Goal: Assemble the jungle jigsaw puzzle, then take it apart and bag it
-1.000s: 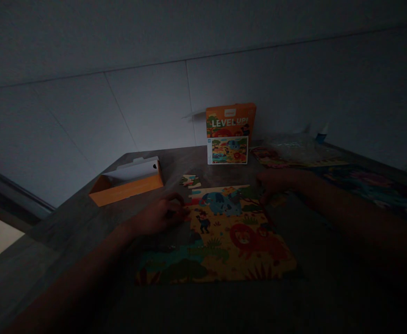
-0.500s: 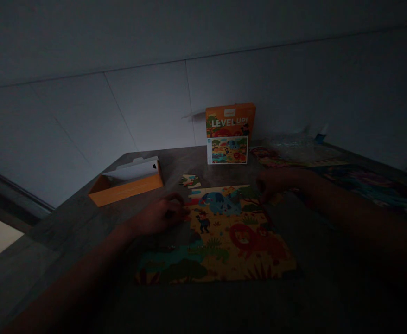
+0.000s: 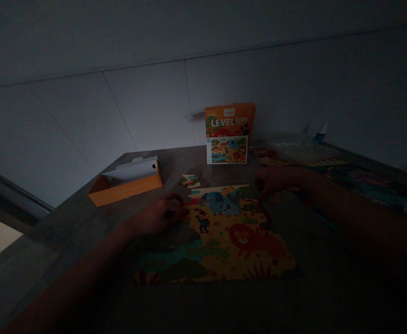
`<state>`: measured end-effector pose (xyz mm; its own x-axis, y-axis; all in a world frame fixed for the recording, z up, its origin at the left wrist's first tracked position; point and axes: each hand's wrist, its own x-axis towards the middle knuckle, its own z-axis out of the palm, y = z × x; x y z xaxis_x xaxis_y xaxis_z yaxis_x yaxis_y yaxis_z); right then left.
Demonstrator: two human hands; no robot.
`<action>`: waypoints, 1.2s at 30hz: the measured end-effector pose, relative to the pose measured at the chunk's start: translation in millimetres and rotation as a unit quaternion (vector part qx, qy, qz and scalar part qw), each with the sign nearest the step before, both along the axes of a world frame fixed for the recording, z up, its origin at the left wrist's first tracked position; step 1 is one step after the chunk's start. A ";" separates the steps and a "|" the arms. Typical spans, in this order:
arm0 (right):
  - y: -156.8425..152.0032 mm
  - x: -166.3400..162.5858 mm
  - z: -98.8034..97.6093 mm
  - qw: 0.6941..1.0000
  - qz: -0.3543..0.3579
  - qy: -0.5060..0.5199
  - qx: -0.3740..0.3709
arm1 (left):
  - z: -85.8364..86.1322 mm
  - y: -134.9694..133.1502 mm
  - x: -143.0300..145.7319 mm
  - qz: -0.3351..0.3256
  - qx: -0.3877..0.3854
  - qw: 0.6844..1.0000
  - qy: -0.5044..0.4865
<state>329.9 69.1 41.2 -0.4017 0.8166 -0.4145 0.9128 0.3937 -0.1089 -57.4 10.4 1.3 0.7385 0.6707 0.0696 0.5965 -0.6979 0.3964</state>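
A partly joined jigsaw puzzle [image 3: 220,236] with an elephant, lions and a crocodile lies flat on the table. My left hand [image 3: 160,214] is at its left edge, thumb and fingers curled together on a puzzle piece [image 3: 191,202] with a pink and orange band. At the top right corner of the puzzle is my right hand [image 3: 268,181], its fingers bent and closed. Whatever they grip or press is hidden in the dark. Just above the puzzle's top left, a few loose puzzle pieces [image 3: 190,180] lie together.
An orange puzzle box [image 3: 229,113] stands against the wall, a picture card [image 3: 227,150] leaning on its front. Left of it is an open orange box tray [image 3: 127,188]. Colourful sheets [image 3: 366,183], clear plastic wrapping [image 3: 287,141] and a blue-and-white tube [image 3: 321,134] lie at the right.
My right hand has shifted very slightly left at the puzzle's corner. My left hand and the puzzle look nearly the same.
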 end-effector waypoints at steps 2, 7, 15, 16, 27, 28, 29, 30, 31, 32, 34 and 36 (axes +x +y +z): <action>-1.5 -1.3 1.3 1.000 0.006 0.003 0.001 | -0.1 0.0 0.1 0.001 -0.004 1.000 0.000; -4.5 -5.4 3.7 0.999 0.018 -0.004 0.031 | -2.3 0.5 -0.6 0.004 0.000 1.000 -0.003; -2.5 0.3 0.3 0.999 0.025 -0.002 0.025 | -1.5 -0.8 0.0 0.004 0.003 1.000 -0.007; -2.0 2.5 1.2 0.999 0.023 0.002 0.024 | -1.4 -0.8 0.0 0.004 0.004 1.000 -0.005; -49.5 -37.7 44.6 0.987 0.122 0.099 0.025 | 2.0 -2.4 3.2 -0.008 -0.002 1.000 -0.028; -53.5 -41.4 44.6 0.992 0.100 0.069 0.024 | 2.3 -2.8 3.6 -0.008 -0.002 1.000 -0.028; -56.0 -43.6 43.5 0.996 0.074 0.034 0.025 | 2.4 -3.1 3.7 -0.006 -0.002 1.000 -0.025; -57.0 -44.5 41.3 0.999 0.046 -0.003 0.028 | 2.3 -3.2 3.6 -0.003 0.000 1.000 -0.020; -56.5 -44.4 38.3 0.999 0.022 -0.036 0.032 | 2.0 -3.0 3.3 -0.001 0.001 1.000 -0.015; -54.9 -43.7 34.5 0.998 0.005 -0.061 0.035 | 1.5 -2.6 2.8 -0.001 0.003 1.000 -0.010; -49.3 -41.7 25.6 0.996 -0.006 -0.080 0.042 | 0.1 -1.4 1.4 -0.006 0.007 1.000 -0.005; -42.4 -40.1 15.7 0.996 0.006 -0.073 0.047 | -1.4 -0.1 0.1 -0.009 0.007 1.000 -0.004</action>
